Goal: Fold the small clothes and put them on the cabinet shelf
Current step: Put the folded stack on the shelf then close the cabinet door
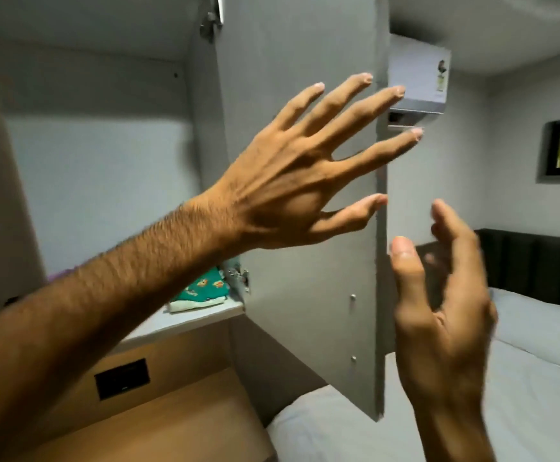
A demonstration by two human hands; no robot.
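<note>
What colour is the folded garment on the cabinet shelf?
Green with small orange prints, over a pale piece; head view: folded garment.

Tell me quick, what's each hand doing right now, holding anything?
Left hand: open, fingers spread, empty, in front of the cabinet door.
Right hand: open, empty, blurred.

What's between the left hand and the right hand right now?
In the head view, the free edge of the open grey cabinet door stands between the spread left hand and the curled right hand. Neither hand holds anything.
</note>
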